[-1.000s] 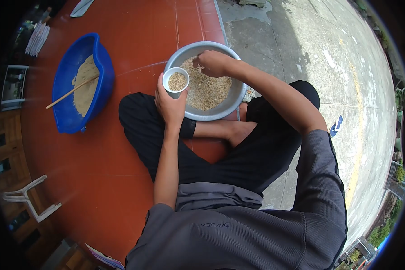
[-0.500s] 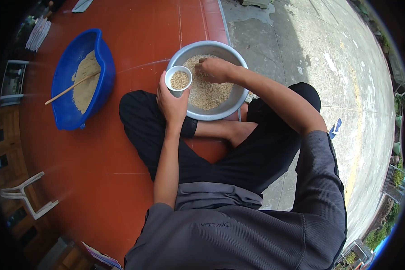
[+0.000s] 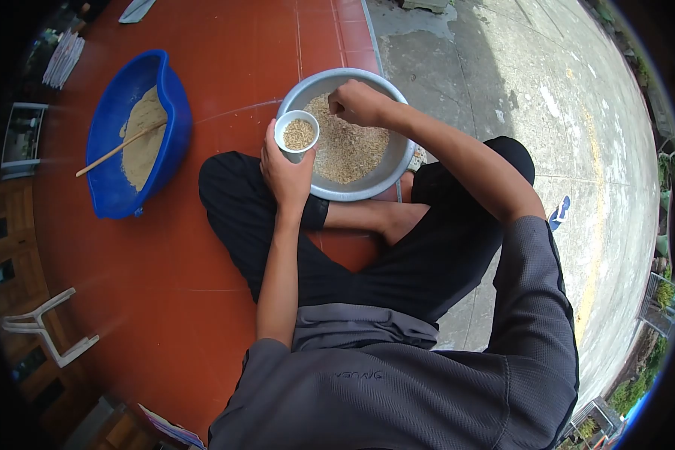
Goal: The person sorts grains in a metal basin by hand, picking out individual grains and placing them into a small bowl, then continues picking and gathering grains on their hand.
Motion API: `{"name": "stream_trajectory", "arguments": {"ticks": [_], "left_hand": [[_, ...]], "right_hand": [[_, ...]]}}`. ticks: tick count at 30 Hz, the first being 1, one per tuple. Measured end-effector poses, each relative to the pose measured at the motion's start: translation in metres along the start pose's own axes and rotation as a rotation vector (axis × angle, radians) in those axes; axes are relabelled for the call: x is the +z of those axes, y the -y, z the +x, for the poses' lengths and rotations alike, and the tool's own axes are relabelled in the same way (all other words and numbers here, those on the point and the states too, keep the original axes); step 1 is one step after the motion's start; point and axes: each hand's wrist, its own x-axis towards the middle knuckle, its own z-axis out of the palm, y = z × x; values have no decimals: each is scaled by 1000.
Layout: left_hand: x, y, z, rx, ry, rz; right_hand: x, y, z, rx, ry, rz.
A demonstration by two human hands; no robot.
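Head cam: left hand (image 3: 286, 172) wraps the cup (image 3: 298, 117), prob light, stiff, best held mid-wall; right hand (image 3: 357, 103) curled over the basin (image 3: 392, 160), can't tell if pinching.

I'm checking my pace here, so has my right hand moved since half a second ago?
Yes. Judged against the grey basin, your right hand has shifted up the picture, nearer the basin's far rim.
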Motion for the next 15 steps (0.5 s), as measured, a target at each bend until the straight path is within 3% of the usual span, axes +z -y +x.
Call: {"name": "stream_trajectory", "arguments": {"ticks": [3, 6, 9, 15], "left_hand": [[-1, -2, 1, -6, 3, 9], [-2, -3, 2, -18, 11, -5], [-2, -5, 0, -29, 19, -13], [-1, -2, 0, 9, -10, -2]], "right_hand": [[-28, 20, 8, 20, -52, 175], [-41, 45, 14, 65, 27, 667], [-43, 40, 21, 58, 33, 802], [-40, 12, 21, 344, -24, 409]]}}
